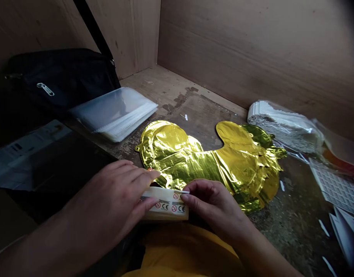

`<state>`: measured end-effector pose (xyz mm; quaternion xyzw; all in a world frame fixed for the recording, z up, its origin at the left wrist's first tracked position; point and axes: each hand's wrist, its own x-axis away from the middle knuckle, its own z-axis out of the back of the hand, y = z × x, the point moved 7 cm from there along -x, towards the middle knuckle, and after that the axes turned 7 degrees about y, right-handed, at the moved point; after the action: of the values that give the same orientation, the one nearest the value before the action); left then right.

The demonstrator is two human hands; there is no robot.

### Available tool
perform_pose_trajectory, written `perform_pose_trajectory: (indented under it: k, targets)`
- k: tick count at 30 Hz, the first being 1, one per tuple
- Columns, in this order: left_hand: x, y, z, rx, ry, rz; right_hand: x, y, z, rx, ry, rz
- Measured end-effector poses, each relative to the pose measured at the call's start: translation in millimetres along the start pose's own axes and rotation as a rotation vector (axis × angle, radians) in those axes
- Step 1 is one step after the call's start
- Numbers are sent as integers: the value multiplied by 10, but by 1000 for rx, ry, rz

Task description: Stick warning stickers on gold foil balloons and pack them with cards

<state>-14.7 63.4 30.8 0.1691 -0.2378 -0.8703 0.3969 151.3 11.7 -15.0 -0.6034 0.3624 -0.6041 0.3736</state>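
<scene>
Both my hands grip a white sticker sheet (169, 209) printed with CE marks and red warning symbols. My left hand (116, 196) pinches its left end between thumb and fingers and covers part of it. At the upper right corner, my right hand (211, 200) pinches the sheet with thumb and forefinger. Just beyond the hands lie gold foil balloons (194, 165), flat and overlapping on the table. A small orange-red spot shows by the left fingertips; I cannot make out what it is.
Clear plastic sleeves (121, 111) lie stacked before a dark bag (69, 80). A plastic-wrapped white bundle (283, 123) sits at the right, near a printed sheet (338, 184) and folded papers (344, 231). At left is a clear packet (29, 150). Wooden walls (252, 50) close the back.
</scene>
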Motion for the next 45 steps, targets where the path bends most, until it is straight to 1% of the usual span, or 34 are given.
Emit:
perform_pose_trajectory:
  k: [1, 2, 3, 4, 6, 7, 9, 11, 12, 14, 16, 18, 23, 29, 32, 36, 39, 42, 45]
  targets:
    - [5, 90, 44, -42, 65, -50, 6, 1, -12, -3, -6, 1]
    - [4, 155, 50, -39, 76, -68, 13, 0, -29, -2, -16, 3]
    - [-5, 190, 21, 2, 29, -51, 22, -1, -48, 4, -26, 6]
    - [-19, 196, -33, 67, -54, -3, 33, -3, -66, 17, -35, 10]
    - [-34, 155, -154, 223, -243, 155, 56, -23, -87, 91, -39, 39]
    - [-36, 126, -198, 298, -312, 236, 67, -55, -77, 158, -16, 80]
    - [-43, 78, -244, 419, -383, 357, 99, -193, -20, 329, 83, 252]
    - [-48, 40, -264, 484, -402, 425, 164, -378, 16, 505, 176, 483]
    - [-46, 27, -275, 500, -408, 445, 198, -452, 14, 576, 197, 582]
    - [-38, 13, -300, 525, -422, 469, 240, -530, -19, 681, 182, 700]
    - [-32, 12, -325, 546, -430, 475, 246, -548, -48, 738, 160, 737]
    - [-32, 8, -341, 554, -430, 477, 242, -546, -68, 758, 152, 742]
    - [-39, 6, -361, 543, -432, 458, 240, -561, -106, 770, 159, 748]
    - [-38, 21, -367, 553, -456, 453, 200, -565, -151, 777, 133, 731]
    - [-29, 15, -385, 572, -472, 458, 208, -578, -181, 777, 139, 796]
    - [1, -17, -424, 591, -484, 482, 280, -625, -235, 830, 170, 976]
    - [28, -36, -455, 608, -498, 501, 339, -625, -278, 888, 157, 1089]
    - [30, -42, -459, 625, -490, 502, 373, -600, -297, 897, 119, 1128]
    - [24, -48, -452, 630, -478, 512, 376, -618, -243, 862, 181, 1108]
